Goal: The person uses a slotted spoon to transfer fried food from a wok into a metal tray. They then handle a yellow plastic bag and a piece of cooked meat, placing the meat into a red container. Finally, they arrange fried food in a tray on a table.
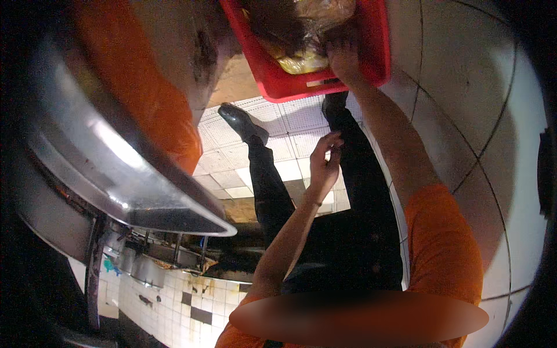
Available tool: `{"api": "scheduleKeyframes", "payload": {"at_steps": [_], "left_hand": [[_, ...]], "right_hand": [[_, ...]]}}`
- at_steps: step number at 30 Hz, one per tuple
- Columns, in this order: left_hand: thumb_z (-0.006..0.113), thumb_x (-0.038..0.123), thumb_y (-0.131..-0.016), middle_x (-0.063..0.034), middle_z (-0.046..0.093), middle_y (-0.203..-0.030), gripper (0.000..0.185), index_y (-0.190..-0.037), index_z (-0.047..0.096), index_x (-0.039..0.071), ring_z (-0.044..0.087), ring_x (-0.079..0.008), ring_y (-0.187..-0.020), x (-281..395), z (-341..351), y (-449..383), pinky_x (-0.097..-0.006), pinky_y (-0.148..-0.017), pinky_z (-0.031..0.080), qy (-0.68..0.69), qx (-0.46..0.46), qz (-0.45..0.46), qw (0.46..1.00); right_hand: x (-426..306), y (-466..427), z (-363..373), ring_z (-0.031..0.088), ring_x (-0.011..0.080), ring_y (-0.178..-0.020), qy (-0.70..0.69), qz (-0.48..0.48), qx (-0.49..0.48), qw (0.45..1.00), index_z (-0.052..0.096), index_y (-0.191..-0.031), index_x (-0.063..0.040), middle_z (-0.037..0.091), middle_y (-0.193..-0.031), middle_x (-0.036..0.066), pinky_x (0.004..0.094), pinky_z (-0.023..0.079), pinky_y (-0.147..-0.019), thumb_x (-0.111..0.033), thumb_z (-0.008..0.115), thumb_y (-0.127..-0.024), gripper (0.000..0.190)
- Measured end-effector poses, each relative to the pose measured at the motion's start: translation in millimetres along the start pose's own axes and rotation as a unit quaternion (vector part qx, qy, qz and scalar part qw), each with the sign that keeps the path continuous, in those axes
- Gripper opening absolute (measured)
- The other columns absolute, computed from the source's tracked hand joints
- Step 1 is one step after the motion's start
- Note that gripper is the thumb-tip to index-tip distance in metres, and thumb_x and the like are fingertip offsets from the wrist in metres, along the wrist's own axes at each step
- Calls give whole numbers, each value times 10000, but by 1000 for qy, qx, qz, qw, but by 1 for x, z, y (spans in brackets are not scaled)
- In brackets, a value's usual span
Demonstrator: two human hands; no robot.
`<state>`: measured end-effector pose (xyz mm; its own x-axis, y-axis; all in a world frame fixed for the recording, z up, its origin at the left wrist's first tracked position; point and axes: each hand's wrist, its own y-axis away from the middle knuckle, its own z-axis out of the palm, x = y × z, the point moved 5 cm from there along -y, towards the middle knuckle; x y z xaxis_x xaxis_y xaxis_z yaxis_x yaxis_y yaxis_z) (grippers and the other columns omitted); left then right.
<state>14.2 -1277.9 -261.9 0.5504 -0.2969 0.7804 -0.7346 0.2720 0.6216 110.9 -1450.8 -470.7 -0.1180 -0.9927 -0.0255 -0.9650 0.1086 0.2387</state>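
My right hand [346,63] reaches down inside a red plastic crate [380,43], beside clear plastic bags. One bag [304,63] has yellowish contents and lies close to the fingers. Another wrapped, pale brown bundle [326,9] sits deeper in the crate. Shadow covers the fingertips, so whether they grip a bag cannot be told. My left hand [325,167] hangs in front of my legs with its fingers loosely curled and apart, nothing visible in it. A thin band circles that wrist.
A shiny stainless steel basin or counter edge [174,191] juts in at left, with an orange shape [161,117] behind it, unclear what. My black shoe [241,122] stands on white floor tiles [283,150]. Large wall tiles [461,87] rise at right. Metal equipment [143,265] is at lower left.
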Motion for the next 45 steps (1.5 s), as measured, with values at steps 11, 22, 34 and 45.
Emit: {"api": "scheduleKeyframes", "payload": {"at_steps": [11, 22, 34, 45], "left_hand": [[518, -10, -716, -154, 576, -930, 271, -979, 549, 47, 517, -348, -915, 1, 9, -72, -437, -862, 393, -204, 2, 156, 966], [606, 183, -723, -207, 406, -1204, 571, -1208, 347, 29, 367, -391, -1116, -49, 27, -202, -544, -848, 362, -407, 69, 83, 907], [580, 316, -735, -149, 319, -1329, 574, -1253, 444, 112, 268, -388, -1229, -51, 23, -200, -587, -877, 346, -420, 17, -14, 907], [564, 231, -745, -137, 343, -1304, 414, -1151, 531, 154, 300, -379, -1209, -63, 42, -220, -573, -869, 357, -500, 1, 124, 857]], "right_hand": [[33, -15, -64, 622, 345, -729, -296, 121, 113, 941, 652, -902, -47, 638, -821, 186, 398, 500, -686, -90, 625, -637, 269], [11, -54, -176, 490, 227, -623, -315, 75, 210, 923, 495, -624, 18, 516, -627, 147, 314, 445, -582, -34, 583, -676, 114], [74, -158, -304, 542, 284, -683, -242, 98, 244, 934, 519, -865, 65, 564, -785, 198, 354, 465, -611, -43, 549, -728, 177], [53, -160, -282, 535, 383, -915, -255, -36, 268, 928, 488, -1144, 27, 512, -1090, 259, 438, 445, -796, -76, 496, -765, 392]]}}
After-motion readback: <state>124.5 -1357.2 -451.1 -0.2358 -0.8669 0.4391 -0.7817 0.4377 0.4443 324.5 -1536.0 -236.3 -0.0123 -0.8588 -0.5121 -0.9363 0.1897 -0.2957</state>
